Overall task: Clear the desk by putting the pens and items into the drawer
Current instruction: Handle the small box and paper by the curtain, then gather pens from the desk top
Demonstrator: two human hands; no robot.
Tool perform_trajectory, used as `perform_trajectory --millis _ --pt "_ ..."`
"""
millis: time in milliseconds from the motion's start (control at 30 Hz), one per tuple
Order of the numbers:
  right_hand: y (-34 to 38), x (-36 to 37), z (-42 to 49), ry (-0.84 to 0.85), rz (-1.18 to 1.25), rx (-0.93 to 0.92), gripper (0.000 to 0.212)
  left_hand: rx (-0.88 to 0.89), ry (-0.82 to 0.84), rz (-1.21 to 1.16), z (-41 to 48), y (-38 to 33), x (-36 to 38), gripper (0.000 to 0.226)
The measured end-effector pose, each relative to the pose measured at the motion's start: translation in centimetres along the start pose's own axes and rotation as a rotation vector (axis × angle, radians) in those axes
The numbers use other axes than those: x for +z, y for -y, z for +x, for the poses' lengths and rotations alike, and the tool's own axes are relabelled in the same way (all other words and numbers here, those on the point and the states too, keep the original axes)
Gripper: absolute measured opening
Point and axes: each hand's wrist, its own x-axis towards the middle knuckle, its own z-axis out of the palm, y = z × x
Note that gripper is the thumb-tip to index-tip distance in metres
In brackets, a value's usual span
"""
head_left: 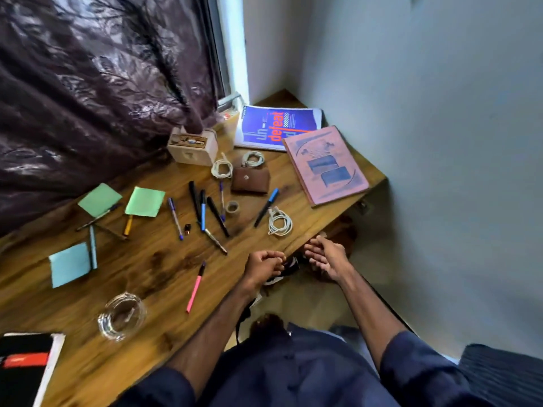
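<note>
The slim pink plastic pen lies loose near the edge of the wooden desk, nearer and left of the brown leather wallet, where the empty curled left hand or slack open right hand could knock it floorward

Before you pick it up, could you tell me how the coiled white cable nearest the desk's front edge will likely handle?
The coiled white cable is probably floppy: its loops lie loose with no tie visible, so lifting one strand may uncoil it. It looks thin, so likely light. Pushed, it might nudge the blue-capped pen beside it.
</note>
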Motion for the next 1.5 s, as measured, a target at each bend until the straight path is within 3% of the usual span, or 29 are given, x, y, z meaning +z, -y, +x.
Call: perform_trajectory --millis 167,300,467,667,867,1133,1333,1500 --pt "-0.5 -1.2 2.9 0.042 0.136 0.113 0.046 -0.047 -0.017 0.051 2.0 1.1 3.2 0.012" --pt "-0.9 -1.1 5.3 0.055 0.185 0.129 0.046 -0.139 0.033 0.129 2.4 3.0 4.9 0.023" --pt "-1.3 -0.7 9.4 0.053 0.272 0.202 0.057 -0.307 -0.042 -0.221 2.3 4.1 6.6 0.033" --pt "-1.8 -0.4 12.3 0.031 0.403 0.278 0.082 -0.269 -0.16 -0.222 1.6 4.0 8.1 0.046" --pt "-5.2 -0.2 16.6 0.031 0.407 0.28 0.116 -0.216 -0.208 -0.039 1.4 4.3 8.6 0.061" --pt "-3.8 -2.2 13.0 0.102 0.468 0.304 0.091 -0.147 -0.362 0.451 0.4 5.6 9.3 0.061" --pt "-6.4 -5.7 12.6 0.068 0.514 0.35 0.093 -0.054 -0.411 0.787 -2.1 6.5 10.4 0.027" --pt "-6.4 -8.9 11.1 0.009 0.413 0.316 0.053 0.028 -0.388 0.903 -3.7 6.6 11.2 0.019"
